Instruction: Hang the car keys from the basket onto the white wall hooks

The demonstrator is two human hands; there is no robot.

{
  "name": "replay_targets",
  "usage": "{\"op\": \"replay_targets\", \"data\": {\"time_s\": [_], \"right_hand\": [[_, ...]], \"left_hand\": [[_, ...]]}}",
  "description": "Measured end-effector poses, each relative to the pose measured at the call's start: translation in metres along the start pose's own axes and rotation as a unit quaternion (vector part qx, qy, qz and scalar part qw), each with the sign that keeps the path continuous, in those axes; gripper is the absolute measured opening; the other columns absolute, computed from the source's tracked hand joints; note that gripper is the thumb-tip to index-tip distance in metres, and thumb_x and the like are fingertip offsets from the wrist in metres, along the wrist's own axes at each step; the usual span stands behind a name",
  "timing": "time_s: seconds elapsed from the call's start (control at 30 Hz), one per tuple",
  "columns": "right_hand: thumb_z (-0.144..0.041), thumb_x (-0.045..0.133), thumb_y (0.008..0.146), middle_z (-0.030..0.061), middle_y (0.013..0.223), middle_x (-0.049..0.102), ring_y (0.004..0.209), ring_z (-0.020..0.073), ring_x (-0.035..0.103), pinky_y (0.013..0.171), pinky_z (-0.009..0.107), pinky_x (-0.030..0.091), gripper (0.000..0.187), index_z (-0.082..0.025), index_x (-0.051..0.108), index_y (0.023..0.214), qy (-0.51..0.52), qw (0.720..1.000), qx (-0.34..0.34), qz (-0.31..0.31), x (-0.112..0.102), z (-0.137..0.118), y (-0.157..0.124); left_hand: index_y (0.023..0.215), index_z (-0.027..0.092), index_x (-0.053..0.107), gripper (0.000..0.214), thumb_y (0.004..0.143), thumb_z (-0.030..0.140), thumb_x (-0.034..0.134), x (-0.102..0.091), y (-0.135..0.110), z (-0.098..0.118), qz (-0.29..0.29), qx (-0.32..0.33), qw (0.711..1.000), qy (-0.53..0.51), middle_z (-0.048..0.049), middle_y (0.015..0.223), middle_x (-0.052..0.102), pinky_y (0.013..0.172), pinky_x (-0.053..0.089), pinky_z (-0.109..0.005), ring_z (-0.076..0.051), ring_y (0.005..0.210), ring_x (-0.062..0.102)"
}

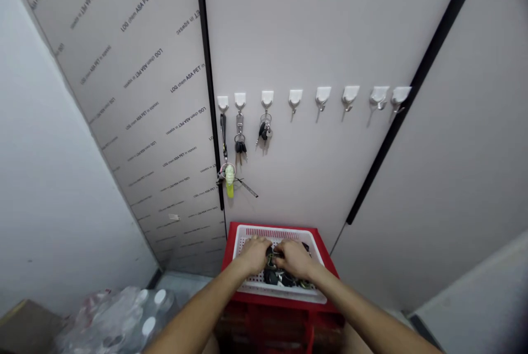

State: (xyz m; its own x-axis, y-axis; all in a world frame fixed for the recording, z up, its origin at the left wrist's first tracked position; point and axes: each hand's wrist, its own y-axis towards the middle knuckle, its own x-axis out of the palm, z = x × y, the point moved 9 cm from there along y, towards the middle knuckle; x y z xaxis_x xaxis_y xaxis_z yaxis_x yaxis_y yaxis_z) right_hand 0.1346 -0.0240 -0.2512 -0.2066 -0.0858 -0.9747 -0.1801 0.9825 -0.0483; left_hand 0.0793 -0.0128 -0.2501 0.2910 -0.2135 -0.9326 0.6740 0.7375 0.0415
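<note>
A white plastic basket (280, 291) patterned with rows of small holes sits on a red drawer unit (235, 249), holding black car keys (271, 276). White hooks (294, 97) line a pale grey wall (313, 29); a neon-yellow key fob (229, 182) hangs below them.

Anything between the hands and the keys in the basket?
Nothing visible. The left hand and right hand are both inside the rim of the white basket, fingers down on the keys.
</note>
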Motion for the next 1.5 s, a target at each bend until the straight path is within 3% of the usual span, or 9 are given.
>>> {"op": "replay_targets", "data": {"time_s": [0.17, 0.37, 0.53, 0.7, 0.87, 1.07, 1.2, 1.37, 1.5], "right_hand": [[-0.031, 0.046, 0.058, 0.0067, 0.075, 0.058, 0.072, 0.0170, 0.048, 0.063, 0.025, 0.031, 0.022, -0.017, 0.058, 0.071, 0.013, 0.999, -0.029, 0.002, -0.001, -0.003, -0.003], [-0.016, 0.044, 0.053, 0.0028, 0.073, 0.057, 0.067, 0.0124, 0.046, 0.060, 0.020, 0.032, 0.023, -0.016, 0.057, 0.072, 0.116, 0.991, -0.054, -0.027, -0.001, 0.000, -0.008], [-0.011, 0.040, 0.050, 0.0002, 0.065, 0.054, 0.059, 0.0094, 0.043, 0.053, 0.018, 0.031, 0.023, -0.015, 0.055, 0.068, 0.182, 0.981, -0.060, -0.013, -0.004, -0.003, -0.011], [-0.012, 0.038, 0.053, -0.0008, 0.058, 0.053, 0.054, 0.0084, 0.043, 0.049, 0.017, 0.031, 0.020, -0.014, 0.055, 0.064, 0.213, 0.976, -0.045, -0.004, -0.003, 0.001, -0.015], [-0.021, 0.040, 0.061, 0.0023, 0.066, 0.057, 0.061, 0.0117, 0.048, 0.057, 0.021, 0.036, 0.021, -0.013, 0.056, 0.072, 0.276, 0.960, -0.029, 0.029, -0.013, 0.013, -0.012], [-0.036, 0.041, 0.064, 0.0064, 0.083, 0.057, 0.074, 0.0154, 0.051, 0.067, 0.028, 0.038, 0.043, -0.013, 0.045, 0.100, 0.456, 0.883, 0.016, 0.107, -0.043, 0.013, 0.002], [-0.041, 0.037, 0.066, 0.0060, 0.078, 0.056, 0.069, 0.0142, 0.052, 0.060, 0.028, 0.039, 0.044, -0.012, 0.045, 0.098, 0.537, 0.841, 0.002, 0.068, -0.058, -0.007, 0.009], [-0.032, 0.043, 0.064, 0.0052, 0.080, 0.052, 0.073, 0.0131, 0.047, 0.067, 0.026, 0.036, 0.032, -0.014, 0.050, 0.090, 0.407, 0.900, -0.060, 0.142, -0.096, -0.016, 0.006], [-0.030, 0.045, 0.063, 0.0019, 0.069, 0.051, 0.065, 0.0107, 0.046, 0.062, 0.023, 0.037, 0.018, -0.014, 0.052, 0.066, 0.413, 0.895, -0.116, 0.124, -0.114, -0.029, 0.004]], "left_hand": [[0.073, 0.012, 0.055, 0.020, 0.056, 0.019, 0.050, 0.003, 0.001, -0.014, -0.027, -0.077, 0.994, -0.070, -0.0100, 0.082, 0.055, 0.070, 0.035, -0.033, -0.022, 0.080, 0.047], [0.085, 0.010, 0.049, 0.029, 0.070, 0.015, 0.025, -0.010, 0.003, -0.025, -0.025, -0.097, 0.985, -0.143, -0.0059, 0.072, 0.058, 0.054, 0.039, -0.020, -0.010, 0.059, 0.051], [0.092, 0.013, 0.049, 0.039, 0.054, 0.011, 0.047, -0.001, -0.006, -0.013, -0.055, -0.046, 0.989, -0.131, -0.0066, 0.087, 0.056, 0.063, 0.038, -0.022, -0.015, 0.075, 0.050], [0.072, 0.013, 0.057, 0.022, 0.058, 0.013, 0.040, 0.007, -0.007, -0.018, -0.024, -0.090, 0.984, -0.151, -0.0066, 0.075, 0.058, 0.064, 0.036, -0.026, -0.016, 0.071, 0.050], [0.065, 0.011, 0.051, 0.016, 0.062, 0.020, 0.039, -0.036, 0.003, -0.032, 0.077, -0.143, 0.903, -0.397, -0.0021, 0.061, 0.053, 0.055, 0.034, -0.021, -0.010, 0.057, 0.045], [0.061, 0.013, 0.046, 0.011, 0.058, 0.024, 0.045, -0.075, 0.002, -0.007, 0.068, -0.067, 0.820, -0.564, 0.0018, 0.059, 0.050, 0.052, 0.031, -0.018, -0.005, 0.050, 0.039], [0.058, 0.013, 0.046, 0.010, 0.057, 0.023, 0.046, -0.082, 0.000, 0.006, 0.048, -0.034, 0.840, -0.539, 0.0034, 0.053, 0.046, 0.051, 0.029, -0.018, -0.005, 0.048, 0.037], [0.057, 0.012, 0.046, 0.010, 0.059, 0.023, 0.045, -0.090, 0.000, 0.011, 0.025, -0.018, 0.871, -0.491, 0.0049, 0.048, 0.041, 0.048, 0.028, -0.018, -0.005, 0.046, 0.035], [0.057, 0.012, 0.047, 0.010, 0.060, 0.022, 0.045, -0.115, 0.001, 0.014, 0.058, 0.005, 0.894, -0.444, 0.0050, 0.049, 0.039, 0.047, 0.027, -0.017, -0.004, 0.048, 0.034]]}}
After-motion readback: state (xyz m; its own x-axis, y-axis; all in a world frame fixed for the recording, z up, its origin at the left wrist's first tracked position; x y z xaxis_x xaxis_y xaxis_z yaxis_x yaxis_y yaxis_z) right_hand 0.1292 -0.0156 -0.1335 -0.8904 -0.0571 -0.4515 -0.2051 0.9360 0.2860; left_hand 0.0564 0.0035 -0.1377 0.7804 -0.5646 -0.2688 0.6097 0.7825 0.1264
